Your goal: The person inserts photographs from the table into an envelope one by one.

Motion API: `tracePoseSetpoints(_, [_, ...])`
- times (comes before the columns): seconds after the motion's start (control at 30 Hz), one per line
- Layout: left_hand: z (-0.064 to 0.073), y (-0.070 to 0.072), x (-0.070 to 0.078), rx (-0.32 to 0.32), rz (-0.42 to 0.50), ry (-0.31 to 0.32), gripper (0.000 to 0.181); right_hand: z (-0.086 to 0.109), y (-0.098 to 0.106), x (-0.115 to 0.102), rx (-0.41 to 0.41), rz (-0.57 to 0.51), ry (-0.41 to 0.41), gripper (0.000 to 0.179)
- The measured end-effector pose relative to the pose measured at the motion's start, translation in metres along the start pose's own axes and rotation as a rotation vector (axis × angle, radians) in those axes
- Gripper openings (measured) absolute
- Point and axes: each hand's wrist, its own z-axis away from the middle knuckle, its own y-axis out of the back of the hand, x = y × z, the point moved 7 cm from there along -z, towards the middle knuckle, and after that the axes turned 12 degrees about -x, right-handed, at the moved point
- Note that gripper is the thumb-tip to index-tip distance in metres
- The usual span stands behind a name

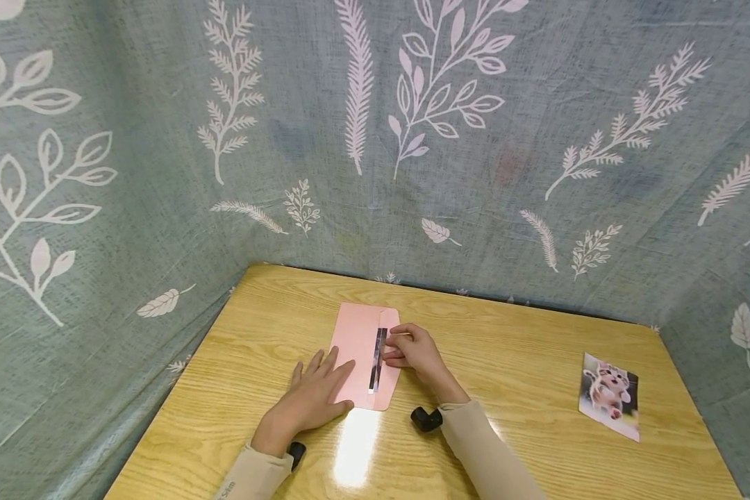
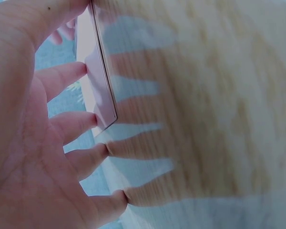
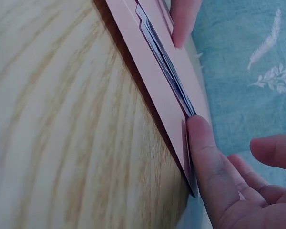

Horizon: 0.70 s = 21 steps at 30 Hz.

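A pink envelope (image 1: 357,326) lies on the wooden table, its slot along the right side. Out of that slot shows a narrow strip of dark, photo-like cards (image 1: 376,361); the rest of them is hidden inside. My left hand (image 1: 315,397) rests spread at the envelope's left and lower edges, thumb and index finger over the pink paper. In the left wrist view its fingers stand straight, tips down on the envelope (image 2: 101,98) and the glossy tabletop. At the slot, a straight finger of my right hand (image 3: 219,176) presses on the cards' edge (image 3: 169,67), thumb held apart.
A photo of a kitten (image 1: 609,392) lies by itself on the right part of the table (image 1: 512,375). A patterned grey-green cloth (image 1: 375,201) hangs behind the table and along both sides. A black camera (image 1: 426,419) sits at my right wrist.
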Motion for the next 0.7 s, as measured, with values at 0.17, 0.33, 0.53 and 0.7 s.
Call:
tracePoseSetpoints(0.17, [0.0003, 0.0004, 0.0002, 0.005, -0.006, 0.000, 0.073, 0.0002, -0.0037, -0.0018, -0.010, 0.007, 0.003, 0.037])
tracePoseSetpoints(0.33, [0.0005, 0.0013, 0.0008, 0.007, -0.011, -0.001, 0.073, -0.0008, -0.0048, -0.0020, 0.007, 0.007, 0.004, 0.034])
tracePoseSetpoints(0.53, [0.0006, 0.0012, 0.0015, 0.001, -0.004, -0.002, 0.074, -0.0021, -0.0063, -0.0014, 0.010, 0.016, 0.008, 0.032])
tracePoseSetpoints(0.7, [0.0010, 0.0019, 0.0023, 0.003, 0.000, -0.004, 0.073, -0.0017, -0.0084, -0.0034, 0.017, 0.050, 0.009, 0.032])
